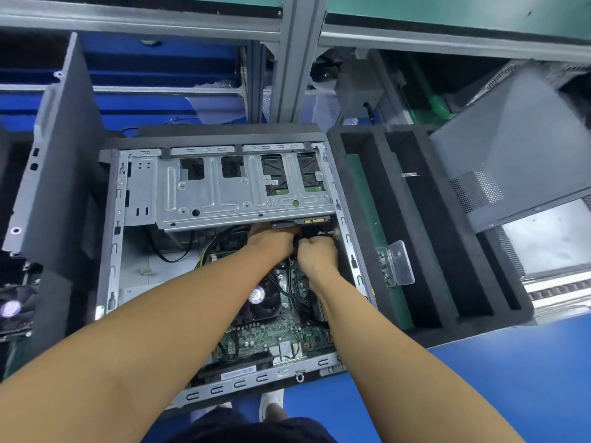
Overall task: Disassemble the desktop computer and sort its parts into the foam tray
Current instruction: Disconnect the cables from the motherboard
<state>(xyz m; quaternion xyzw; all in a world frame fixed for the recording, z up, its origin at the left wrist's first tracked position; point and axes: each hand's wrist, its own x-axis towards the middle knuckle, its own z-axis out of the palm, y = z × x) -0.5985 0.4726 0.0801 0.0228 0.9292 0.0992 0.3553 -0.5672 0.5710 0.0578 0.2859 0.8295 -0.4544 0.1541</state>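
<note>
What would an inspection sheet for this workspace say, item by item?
Surface: blue table.
Job's things: case open on its side, board and fan inside; foam tray at its right holds a clear plastic piece; grey panel leans over it.
Clutter: nothing seen.
Grippers: left hand reaches under the drive cage, grip unclear; right hand grips a black cable.
Cables: black wires cross the board.
Surroundings: metal frame behind; second panel stands at left.

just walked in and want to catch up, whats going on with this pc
A person has both hands inside the open computer case, just below the drive cage. The right hand grips a black cable. The left hand reaches in beside it, fingertips hidden. A clear plastic piece lies in the foam tray.
</note>
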